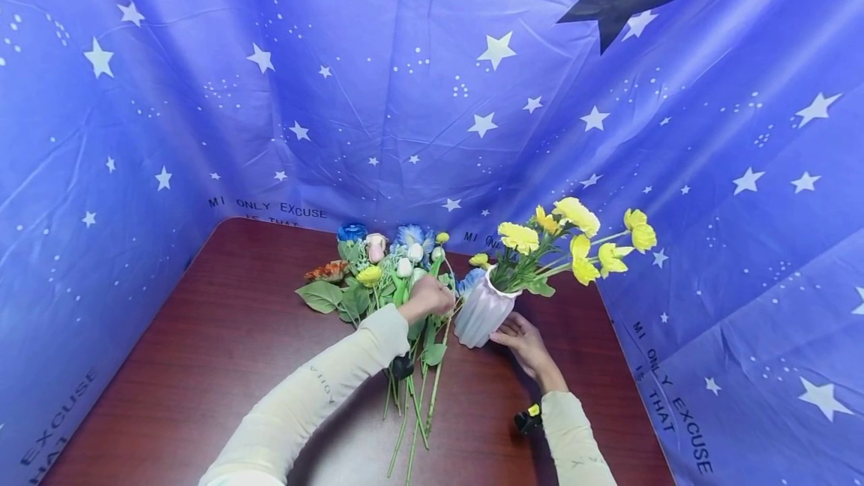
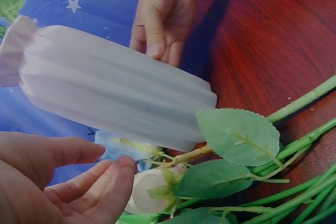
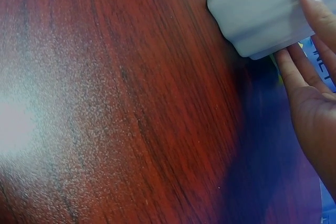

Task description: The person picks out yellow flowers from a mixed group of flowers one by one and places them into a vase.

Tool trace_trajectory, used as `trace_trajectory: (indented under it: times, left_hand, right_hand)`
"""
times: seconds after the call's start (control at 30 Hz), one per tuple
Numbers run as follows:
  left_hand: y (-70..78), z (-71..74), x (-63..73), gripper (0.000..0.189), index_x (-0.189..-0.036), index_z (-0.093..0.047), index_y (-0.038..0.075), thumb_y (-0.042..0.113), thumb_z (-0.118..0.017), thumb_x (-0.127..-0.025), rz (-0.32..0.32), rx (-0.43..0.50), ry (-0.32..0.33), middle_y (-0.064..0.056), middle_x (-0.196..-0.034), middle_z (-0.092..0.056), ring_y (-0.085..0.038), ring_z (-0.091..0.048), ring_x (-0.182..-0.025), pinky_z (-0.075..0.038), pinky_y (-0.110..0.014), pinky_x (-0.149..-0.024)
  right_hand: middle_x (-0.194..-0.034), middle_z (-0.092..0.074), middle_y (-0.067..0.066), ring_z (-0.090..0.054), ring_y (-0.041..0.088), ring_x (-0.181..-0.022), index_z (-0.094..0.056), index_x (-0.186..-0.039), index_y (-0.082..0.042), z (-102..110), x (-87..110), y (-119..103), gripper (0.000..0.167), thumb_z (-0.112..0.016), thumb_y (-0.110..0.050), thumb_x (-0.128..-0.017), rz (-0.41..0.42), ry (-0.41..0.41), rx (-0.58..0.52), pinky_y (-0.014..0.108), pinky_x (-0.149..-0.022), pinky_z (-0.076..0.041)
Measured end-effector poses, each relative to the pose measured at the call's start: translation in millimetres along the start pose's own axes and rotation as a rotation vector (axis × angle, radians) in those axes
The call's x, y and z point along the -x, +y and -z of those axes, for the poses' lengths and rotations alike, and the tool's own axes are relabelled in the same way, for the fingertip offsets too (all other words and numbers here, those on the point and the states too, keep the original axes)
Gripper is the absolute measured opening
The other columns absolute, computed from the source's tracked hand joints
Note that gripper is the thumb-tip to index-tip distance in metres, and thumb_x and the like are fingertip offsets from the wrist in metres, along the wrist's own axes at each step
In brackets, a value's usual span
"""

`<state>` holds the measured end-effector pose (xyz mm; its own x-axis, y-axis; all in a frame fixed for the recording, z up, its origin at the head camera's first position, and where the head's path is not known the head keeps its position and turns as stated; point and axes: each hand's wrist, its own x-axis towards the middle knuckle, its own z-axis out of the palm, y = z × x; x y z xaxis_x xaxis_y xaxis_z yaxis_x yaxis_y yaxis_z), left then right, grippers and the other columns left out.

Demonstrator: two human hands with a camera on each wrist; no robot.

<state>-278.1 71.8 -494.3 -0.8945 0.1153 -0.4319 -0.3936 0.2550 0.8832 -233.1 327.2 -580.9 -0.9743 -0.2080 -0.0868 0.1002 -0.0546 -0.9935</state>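
A pale, ribbed vase [image 1: 483,312] stands right of the table's middle, holding several yellow flowers [image 1: 576,217] that lean to the right. My right hand [image 1: 523,343] holds the vase's right side low down, thumb in front and fingers behind, as the right wrist view shows the thumb [image 3: 317,11] against the vase wall. Over the heap of flowers beside the vase is my left hand [image 1: 428,298]. In the left wrist view its fingers [image 2: 107,190] are loosely bent, with nothing seen between them and the thumb. A white rose [image 2: 152,190] lies just beyond those fingertips.
The heap spreads left of the vase: a blue flower [image 1: 352,232], a pink rose [image 1: 375,247], an orange flower [image 1: 327,271] and green stems [image 1: 415,426] pointing toward me. A star-printed blue cloth [image 1: 378,96] surrounds the brown table [image 1: 223,336] behind and at both sides.
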Motion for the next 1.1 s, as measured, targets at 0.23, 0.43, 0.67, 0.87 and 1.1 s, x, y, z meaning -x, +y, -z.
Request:
trace_trajectory:
  times: [0.23,0.43,0.67,0.87,1.1]
  left_hand:
    - [-6.2,-2.1,0.2,0.04,-0.055,-0.045,0.014,-0.006,-0.067,-0.081,0.007,-0.194,0.045,0.003,-0.048,-0.033,-0.01,-0.027,-0.046,-0.03,-0.022,-0.046]
    - [-14.2,-7.2,5.5,0.043,-0.122,-0.063,-0.013,-0.012,-0.069,-0.079,0.014,-0.078,0.049,-0.009,-0.06,-0.062,-0.014,-0.056,-0.048,-0.068,-0.036,-0.067]
    - [-19.6,-13.0,7.4,0.056,-0.135,-0.053,-0.013,-0.013,-0.065,-0.08,0.042,-0.073,0.056,-0.004,-0.051,-0.052,-0.014,-0.053,-0.045,-0.068,-0.041,-0.071]
    - [-22.1,-17.4,4.9,0.06,-0.137,-0.051,-0.013,-0.013,-0.069,-0.08,0.033,-0.145,0.065,-0.006,-0.055,-0.056,-0.016,-0.056,-0.046,-0.068,-0.038,-0.065]
    - [-25.9,-20.8,1.7,0.053,-0.128,-0.057,-0.014,-0.014,-0.073,-0.078,0.046,-0.195,0.076,-0.019,-0.073,-0.073,-0.028,-0.074,-0.063,-0.067,-0.037,-0.063]
  right_hand:
    - [-0.111,-0.067,-0.006,-0.066,0.007,-0.106,-0.051,-0.128,-0.005,-0.5,-0.4,-2.6,0.049,-0.065,0.019,-0.087,-0.017,0.018,0.012,0.021,-0.09,-0.06]
    - [-0.11,-0.067,-0.005,-0.066,0.007,-0.104,-0.047,-0.131,0.0,-1.3,-0.8,-2.8,0.052,-0.064,0.021,-0.086,-0.031,0.04,0.003,0.021,-0.089,-0.06]
    - [-0.11,-0.067,-0.006,-0.066,0.007,-0.104,-0.048,-0.131,0.0,-0.6,-1.4,-0.4,0.052,-0.062,0.022,-0.086,-0.035,0.05,-0.002,0.021,-0.089,-0.06]
    - [-0.11,-0.068,-0.006,-0.066,0.007,-0.104,-0.049,-0.131,-0.002,-1.1,-1.0,-0.4,0.052,-0.063,0.02,-0.086,-0.04,0.047,-0.006,0.021,-0.09,-0.06]
    - [-0.111,-0.068,-0.007,-0.066,0.006,-0.105,-0.048,-0.133,0.0,-1.4,0.0,-0.9,0.053,-0.063,0.02,-0.086,-0.039,0.045,-0.002,0.02,-0.09,-0.059]
